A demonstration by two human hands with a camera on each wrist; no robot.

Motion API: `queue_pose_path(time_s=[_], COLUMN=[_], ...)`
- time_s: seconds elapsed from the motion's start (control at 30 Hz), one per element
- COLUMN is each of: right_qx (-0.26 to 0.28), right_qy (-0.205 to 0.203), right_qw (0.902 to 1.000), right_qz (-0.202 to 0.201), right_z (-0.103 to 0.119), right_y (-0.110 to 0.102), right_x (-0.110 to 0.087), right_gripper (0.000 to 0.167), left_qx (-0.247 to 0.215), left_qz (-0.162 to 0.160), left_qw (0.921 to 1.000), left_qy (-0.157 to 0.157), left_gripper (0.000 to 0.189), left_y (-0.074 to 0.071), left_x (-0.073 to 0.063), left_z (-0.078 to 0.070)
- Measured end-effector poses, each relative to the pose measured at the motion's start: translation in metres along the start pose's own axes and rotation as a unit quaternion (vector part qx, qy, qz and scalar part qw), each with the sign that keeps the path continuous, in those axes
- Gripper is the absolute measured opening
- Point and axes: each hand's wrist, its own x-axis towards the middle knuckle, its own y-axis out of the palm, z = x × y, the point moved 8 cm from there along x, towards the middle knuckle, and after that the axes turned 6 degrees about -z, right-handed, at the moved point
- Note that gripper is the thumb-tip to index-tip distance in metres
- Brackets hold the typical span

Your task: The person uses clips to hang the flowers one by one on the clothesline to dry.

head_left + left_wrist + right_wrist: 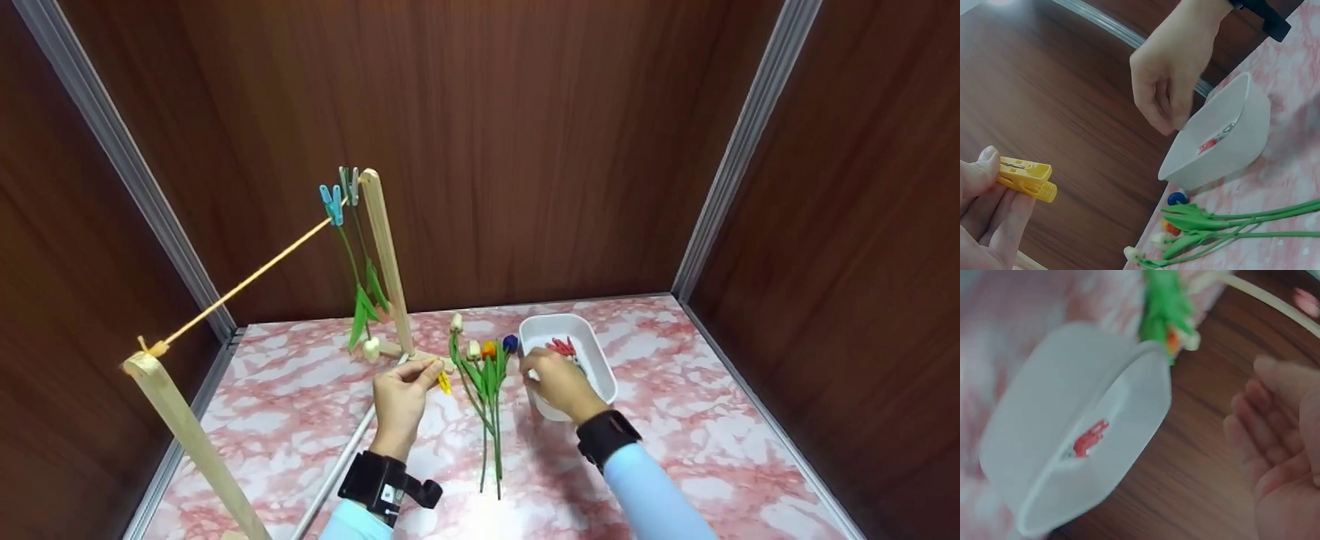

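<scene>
Between thumb and fingers my left hand (403, 397) pinches a yellow clothespin (1027, 179). My right hand (556, 381) hovers over the near left rim of a white plastic bin (604, 364), its fingers loosely bent and holding nothing in the right wrist view. Red clothespins (561, 346) lie inside the bin, beside something greyish that is partly hidden. Left of the bin lie several artificial tulips: white (473, 349), orange (489, 349) and blue (511, 343) heads point away, green stems (498, 442) toward me.
An orange cord (255, 276) runs between two wooden posts (388, 262) on the left. A blue clothespin (332, 205) and a grey-green clothespin (349, 186) hold two tulips head-down from it. A white rod (337, 469) lies along the table between the posts. Brown panels enclose the table.
</scene>
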Motion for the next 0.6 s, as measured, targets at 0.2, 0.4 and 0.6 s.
queue_pose_path(time_s=[0.2, 0.4, 0.6], right_qx=[-0.169, -0.231, -0.237], right_qy=[-0.097, -0.132, -0.177], right_qw=[0.9786, 0.9592, 0.9505], right_qz=[0.065, 0.095, 0.096], right_z=[0.023, 0.032, 0.037], right_y=[0.044, 0.077, 0.091], right_x=[0.000, -0.008, -0.017], right_gripper=[0.019, 0.018, 0.014], left_qx=[0.004, 0.020, 0.006], left_qz=[0.009, 0.003, 0.022], left_qw=[1.0000, 0.9997, 0.9997], left_qy=[0.002, -0.012, -0.012], left_gripper=[0.012, 0.014, 0.013], left_y=[-0.004, -0.013, -0.004], left_x=[0.000, -0.002, -0.006], left_z=[0.004, 0.009, 0.014])
